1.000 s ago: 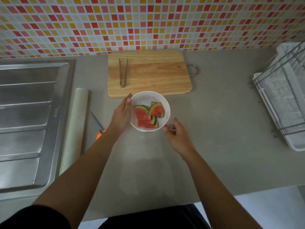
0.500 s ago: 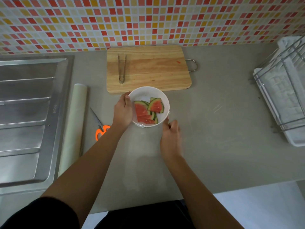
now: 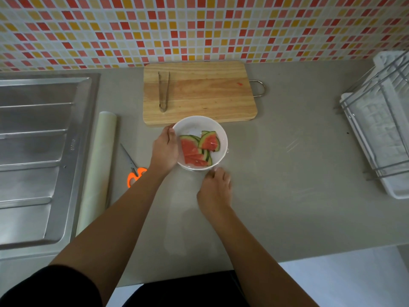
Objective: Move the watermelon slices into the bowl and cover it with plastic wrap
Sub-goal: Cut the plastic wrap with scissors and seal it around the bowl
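- White bowl (image 3: pixel 221 134) stands on the grey counter (image 3: pixel 287 196) just before the cutting board (image 3: pixel 199 96), holding the watermelon slices (image 3: pixel 197 149) under a glinting film of plastic wrap (image 3: pixel 211 142).
- Left hand (image 3: pixel 164 151) cups the bowl's left wall, fingers curled.
- Right hand (image 3: pixel 214 187) pinches at the near rim, seemingly tucking film.
- Risk: a hard tug could tear the wrap, peel it off the far rim, or tip the bowl.

Dim light; mosaic tile wall (image 3: pixel 199 27), grey countertop (image 3: pixel 287 196), steel sink drainboard (image 3: pixel 33 151) at left.
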Demonstrator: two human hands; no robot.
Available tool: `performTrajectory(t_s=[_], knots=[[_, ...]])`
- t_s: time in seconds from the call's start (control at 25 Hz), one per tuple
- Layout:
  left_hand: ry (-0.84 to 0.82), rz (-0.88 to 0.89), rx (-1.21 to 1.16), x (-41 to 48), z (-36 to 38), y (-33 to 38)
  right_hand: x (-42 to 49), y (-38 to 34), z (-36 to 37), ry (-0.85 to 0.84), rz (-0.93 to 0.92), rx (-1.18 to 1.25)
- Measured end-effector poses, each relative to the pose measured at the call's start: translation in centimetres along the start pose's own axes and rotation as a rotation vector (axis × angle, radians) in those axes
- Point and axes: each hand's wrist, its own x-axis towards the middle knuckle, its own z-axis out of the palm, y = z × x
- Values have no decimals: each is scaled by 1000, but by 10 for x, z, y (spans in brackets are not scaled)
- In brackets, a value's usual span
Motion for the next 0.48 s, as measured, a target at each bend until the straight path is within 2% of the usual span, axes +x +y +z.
performTrajectory(t_s=[0.08, 0.16, 0.24, 0.36, 0.48], knots=[[-5, 4, 3, 0, 0, 0, -1, 9, -6, -3, 76, -13], [-1, -4, 15, 0, 0, -1, 3, 21, -16, 69, 136, 52], [-3, -18, 34, 0, 0, 0, 14, 32, -24, 123, 57, 123], [-1, -31, 47, 0, 0, 0, 31, 32, -27, 55, -109, 182], [0, -37, 72, 0, 0, 1, 35, 27, -18, -11, -134, 268]])
